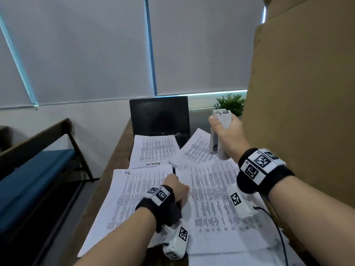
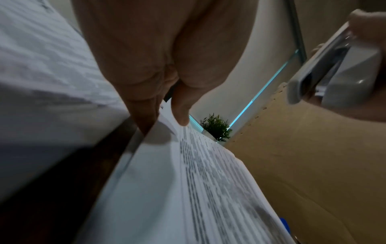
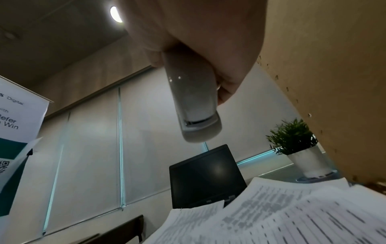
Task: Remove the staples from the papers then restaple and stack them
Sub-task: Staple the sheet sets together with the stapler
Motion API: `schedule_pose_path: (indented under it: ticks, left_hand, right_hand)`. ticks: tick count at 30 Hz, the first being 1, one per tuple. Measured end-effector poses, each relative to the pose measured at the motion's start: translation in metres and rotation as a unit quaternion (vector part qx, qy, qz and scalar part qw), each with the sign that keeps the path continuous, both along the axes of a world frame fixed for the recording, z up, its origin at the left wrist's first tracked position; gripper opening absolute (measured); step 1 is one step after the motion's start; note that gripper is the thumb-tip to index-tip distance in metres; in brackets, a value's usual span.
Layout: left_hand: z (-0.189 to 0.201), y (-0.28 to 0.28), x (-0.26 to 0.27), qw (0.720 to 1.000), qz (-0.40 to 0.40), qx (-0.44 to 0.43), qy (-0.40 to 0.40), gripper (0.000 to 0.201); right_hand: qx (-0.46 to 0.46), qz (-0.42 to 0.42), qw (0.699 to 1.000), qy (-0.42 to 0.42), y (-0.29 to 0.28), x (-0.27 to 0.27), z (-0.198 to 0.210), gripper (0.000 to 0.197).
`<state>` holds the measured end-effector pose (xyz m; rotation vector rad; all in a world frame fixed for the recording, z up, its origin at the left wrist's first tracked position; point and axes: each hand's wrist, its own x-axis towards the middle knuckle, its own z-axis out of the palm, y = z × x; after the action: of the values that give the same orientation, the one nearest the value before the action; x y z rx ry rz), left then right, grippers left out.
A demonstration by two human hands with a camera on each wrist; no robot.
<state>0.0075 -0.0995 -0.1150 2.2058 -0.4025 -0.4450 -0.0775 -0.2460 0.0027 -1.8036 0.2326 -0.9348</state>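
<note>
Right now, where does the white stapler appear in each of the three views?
Head view: stapler right of centre, held by the right hand above the papers.
Left wrist view: top right corner.
Right wrist view: upper centre, nose pointing down.
Shared landmark: the potted plant.

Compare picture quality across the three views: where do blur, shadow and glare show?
Head view: sharp, evenly lit papers. Left wrist view: dim, text smeared, fingers casting a shadow on the sheet. Right wrist view: bright ceiling lamp, glints on the stapler, foreground print blurred.
</note>
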Motion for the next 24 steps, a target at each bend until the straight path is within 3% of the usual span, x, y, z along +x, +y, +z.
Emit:
schedule_pose_path:
  ticks: [2,6,10,12,14,24]
  left_hand:
    - [0.002,0.001,0.012,1.000,0.000,-0.015,0.005,0.023]
    - [0.021,0.038,0.032,0.998,0.054,-0.007,0.001,0.012]
    - [0.026,0.101,0.061,0.977,0.140,0.135,-0.084,0.012]
    - [0.024,0.129,0.069,0.966,0.159,0.194,-0.061,0.007]
    - [0.017,0.149,0.079,0.958,0.175,0.226,-0.038,0.024]
    - [0.022,0.160,0.097,0.962,0.137,0.234,0.002,0.039]
  right_hand:
    - [-0.003,0.005,1.000,0.029,-0.003,0.004,-0.011,0.032]
    - [-0.003,0.036,0.995,0.088,0.012,0.020,-0.031,0.029]
    - [0.008,0.091,0.983,0.160,0.042,0.036,-0.049,0.024]
    - [0.022,0.108,0.976,0.187,0.056,0.049,-0.059,0.025]
    - [0.032,0.113,0.970,0.215,0.067,0.059,-0.069,0.028]
    - [0.003,0.128,0.952,0.279,0.088,0.080,-0.092,0.029]
